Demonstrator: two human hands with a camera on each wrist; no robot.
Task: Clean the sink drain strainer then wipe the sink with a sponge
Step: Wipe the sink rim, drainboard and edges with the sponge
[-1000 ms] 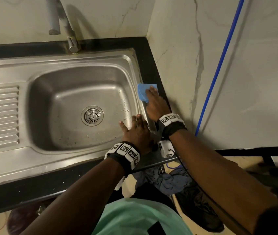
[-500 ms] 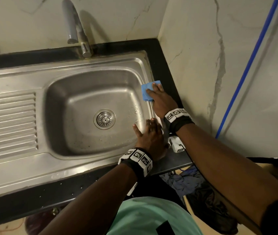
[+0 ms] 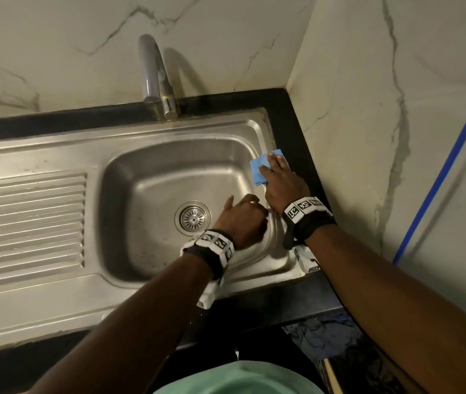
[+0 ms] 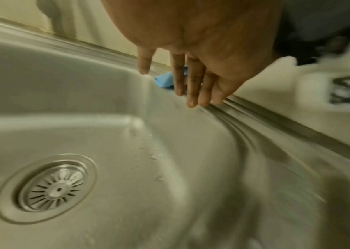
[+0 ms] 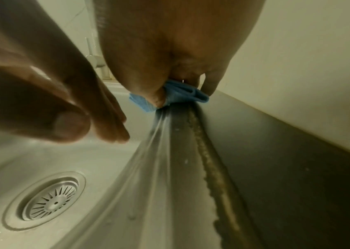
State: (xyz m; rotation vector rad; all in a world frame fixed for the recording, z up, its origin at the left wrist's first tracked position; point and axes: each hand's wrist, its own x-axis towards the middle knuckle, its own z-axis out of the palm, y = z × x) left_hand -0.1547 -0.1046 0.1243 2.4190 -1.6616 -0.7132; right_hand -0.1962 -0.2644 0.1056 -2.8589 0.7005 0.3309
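Our right hand [image 3: 281,183] presses the blue sponge [image 3: 260,169] flat against the right rim of the sink [image 3: 263,132], fingers laid over it and the thumb tucked beneath its near edge, as the right wrist view shows. The sponge sits on the raised steel lip between the basin and the dark counter [image 3: 300,132], toward the far right corner. That rim runs near to far, so we judge the coming stroke lies along this axis, with unwiped rim both farther toward the faucet [image 3: 155,78] and nearer toward us.

Our left hand [image 3: 240,218] hangs just over the basin's right side, near the right wrist, fingers loosely extended and holding nothing; it touches no tool. The drain strainer [image 3: 193,218] is seated in the basin floor, left of and just beside the left hand, well apart from the sponge. The right hand alone carries the wipe; the left is nearer the strainer if it needs attention.
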